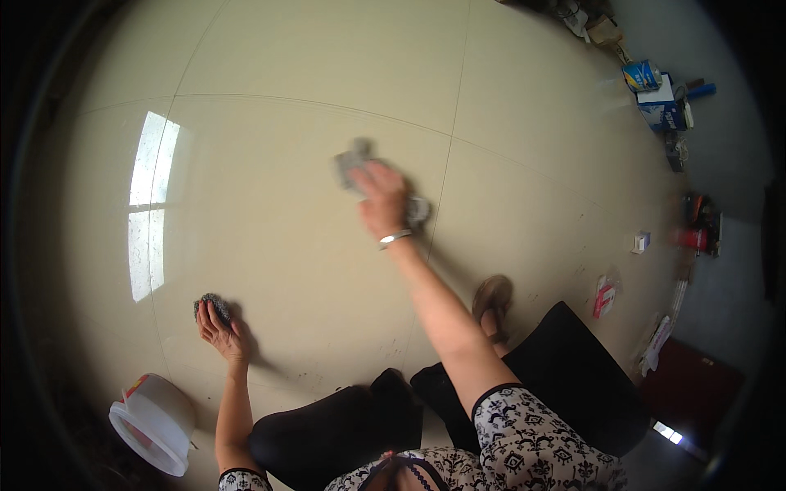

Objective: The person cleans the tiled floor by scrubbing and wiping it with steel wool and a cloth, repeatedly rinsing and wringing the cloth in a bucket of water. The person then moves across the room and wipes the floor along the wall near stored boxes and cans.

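Note:
My left hand (222, 334) is at the lower left, its fingers curled over a grey mesh scourer, likely steel wool (210, 302), that rests on the glossy beige tile floor (295, 245). My right hand (385, 193) reaches out near the middle of the view and presses a grey cloth (351, 169) to the tiles. Blur softens the cloth, and the hand covers much of it. More of the bunched fabric pokes out on the hand's right side. A metal bangle (395, 237) circles the right wrist.
A white plastic bucket (164, 408) stands at the lower left. My sandalled foot (493, 297) is right of the right forearm. Along the right wall are a blue can (642, 75), a blue box (660, 113) and small cartons, including a red-and-white one (605, 299).

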Action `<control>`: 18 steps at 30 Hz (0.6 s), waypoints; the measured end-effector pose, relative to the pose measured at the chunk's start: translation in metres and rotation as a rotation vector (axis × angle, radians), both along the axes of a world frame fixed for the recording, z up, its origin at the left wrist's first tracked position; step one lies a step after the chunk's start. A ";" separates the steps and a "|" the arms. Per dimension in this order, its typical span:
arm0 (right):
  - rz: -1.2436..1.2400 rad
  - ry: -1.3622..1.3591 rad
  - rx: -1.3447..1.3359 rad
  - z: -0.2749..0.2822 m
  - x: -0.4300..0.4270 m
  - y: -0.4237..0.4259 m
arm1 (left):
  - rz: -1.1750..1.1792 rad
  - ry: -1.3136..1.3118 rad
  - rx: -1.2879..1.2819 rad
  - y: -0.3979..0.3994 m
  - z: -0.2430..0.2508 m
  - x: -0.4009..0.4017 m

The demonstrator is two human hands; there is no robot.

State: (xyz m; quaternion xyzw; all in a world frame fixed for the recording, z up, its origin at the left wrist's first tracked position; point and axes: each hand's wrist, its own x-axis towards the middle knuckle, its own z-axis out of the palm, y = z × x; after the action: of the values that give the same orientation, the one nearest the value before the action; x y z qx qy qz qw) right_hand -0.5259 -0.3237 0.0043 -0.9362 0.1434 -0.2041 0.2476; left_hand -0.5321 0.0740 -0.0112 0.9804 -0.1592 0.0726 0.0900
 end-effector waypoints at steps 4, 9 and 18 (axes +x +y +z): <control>0.473 0.133 0.077 -0.007 -0.038 0.104 | -0.029 -0.026 -0.010 -0.002 -0.004 0.001; 0.859 0.311 0.224 -0.004 -0.182 0.120 | -0.030 -0.045 -0.033 -0.001 0.006 0.002; 0.691 0.412 -0.006 0.008 -0.242 0.059 | -0.694 0.276 -0.409 -0.211 0.041 0.015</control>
State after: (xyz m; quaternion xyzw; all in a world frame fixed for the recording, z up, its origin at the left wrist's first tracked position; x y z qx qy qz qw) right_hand -0.7682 -0.2649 0.0120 -0.9514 -0.1339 0.0826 0.2647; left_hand -0.5167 -0.1366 0.0298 0.8311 -0.4488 -0.0640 0.3222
